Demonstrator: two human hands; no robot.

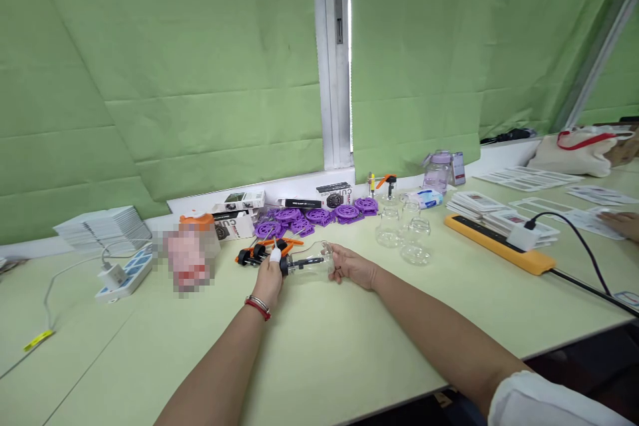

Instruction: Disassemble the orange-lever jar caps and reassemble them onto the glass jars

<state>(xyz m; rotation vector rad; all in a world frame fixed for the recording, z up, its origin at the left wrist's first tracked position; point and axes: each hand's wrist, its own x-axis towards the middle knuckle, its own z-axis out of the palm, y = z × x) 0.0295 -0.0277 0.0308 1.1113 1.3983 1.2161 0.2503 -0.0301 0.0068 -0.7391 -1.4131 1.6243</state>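
My left hand (268, 281), with a white wrap on its thumb, is closed on the black end of a crank mechanism with a metal shaft (305, 263). The shaft lies inside a clear glass jar (322, 273) tilted on its side. Around the jar's far right end, the fingers of my right hand (355, 267) are closed. Just beyond my left hand lie several similar black mechanisms (252, 255) with orange crank handles (299, 242). Whether the black end is seated in the jar's mouth is hidden by my fingers.
Behind my hands are purple wheel-like parts (319, 215) and printed boxes (234, 225). Clear jars (416, 239) stand to the right, near an orange power strip (499, 244) and card stacks (479, 205). Left are a white power strip (128, 277) and a pixelated item (188, 256). Another person's hand (622, 223) rests far right.
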